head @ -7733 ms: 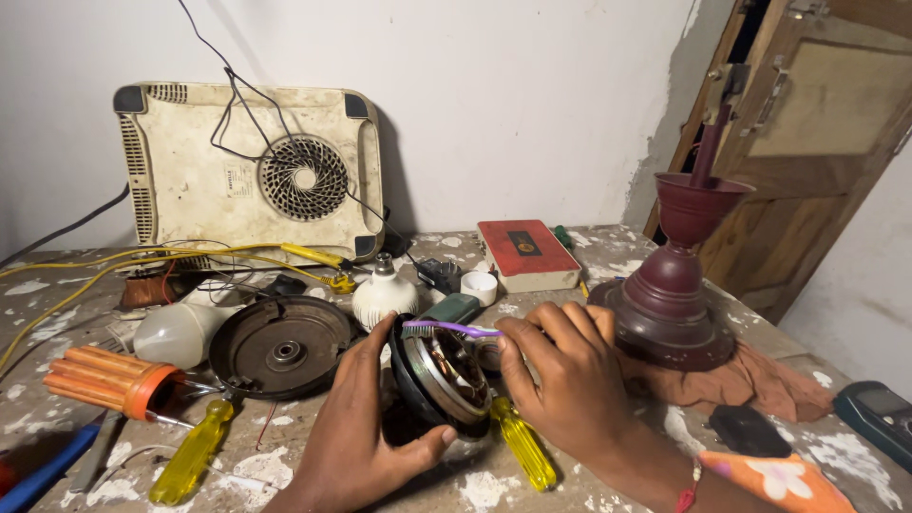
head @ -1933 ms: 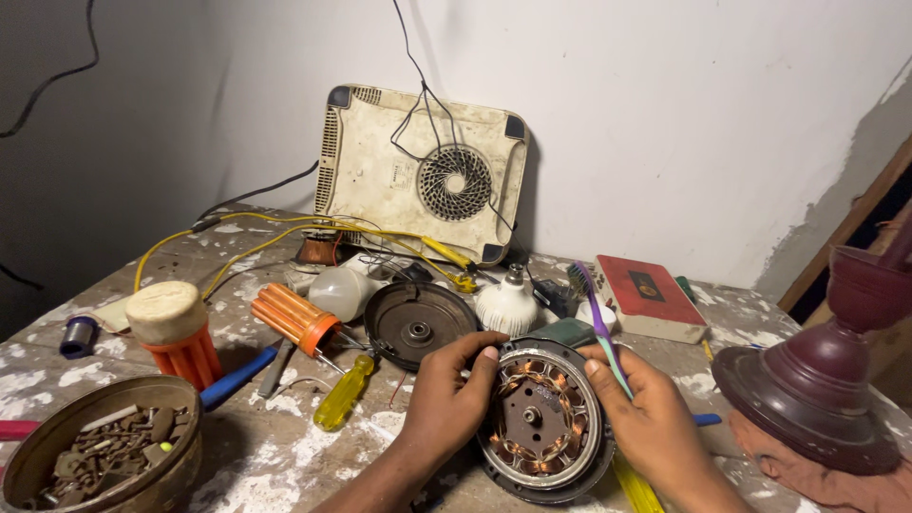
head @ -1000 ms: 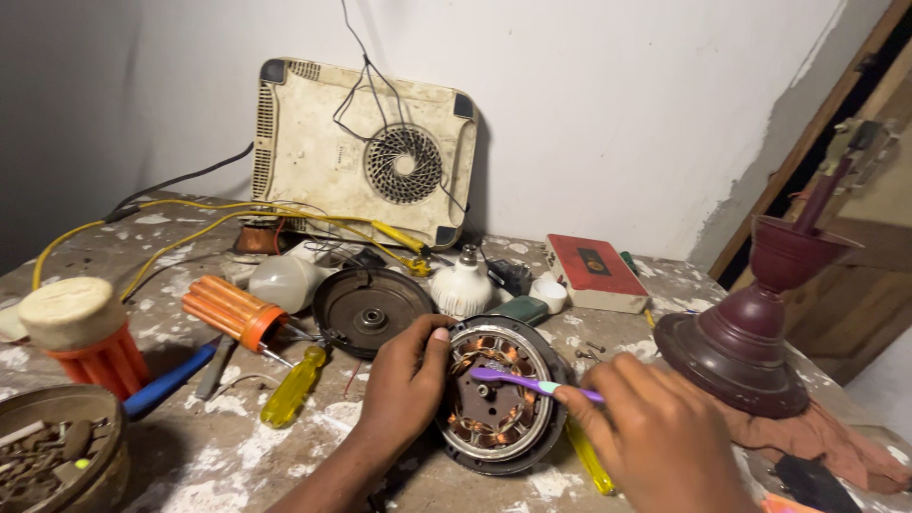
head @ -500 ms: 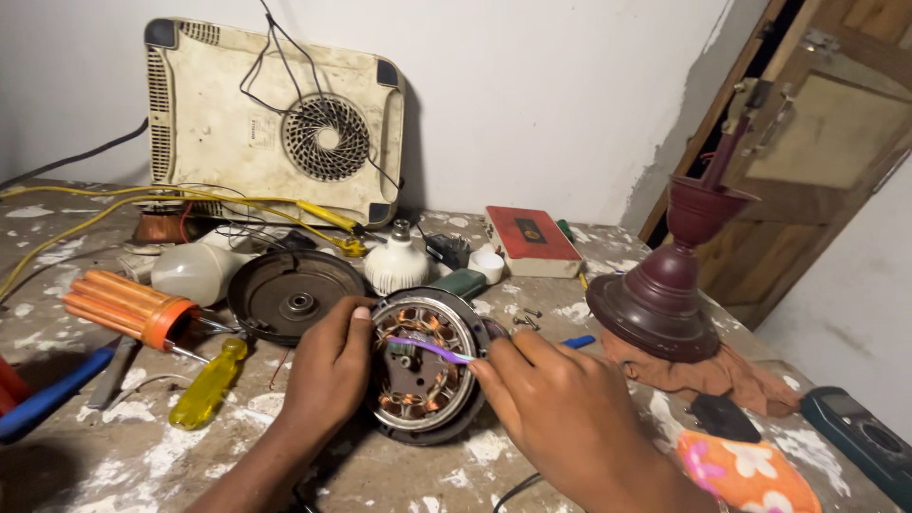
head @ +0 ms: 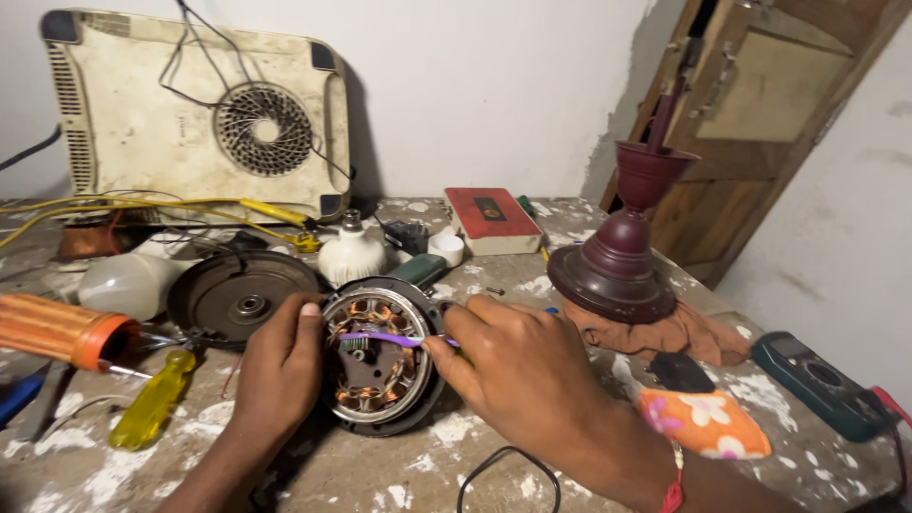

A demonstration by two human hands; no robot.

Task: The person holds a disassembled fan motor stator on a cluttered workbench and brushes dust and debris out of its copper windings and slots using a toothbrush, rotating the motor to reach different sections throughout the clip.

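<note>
Head view, left hand [head: 275, 370] gripping round copper-wound fan motor [head: 378, 356] on table [head: 380, 475], right hand [head: 518, 370] pinching purple toothbrush [head: 385, 338] against windings.

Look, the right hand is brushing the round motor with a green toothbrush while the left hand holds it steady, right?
Not quite: the toothbrush is purple, not green, as the head view shows. The right hand does brush the round motor with it while the left hand holds the motor's edge.
</note>
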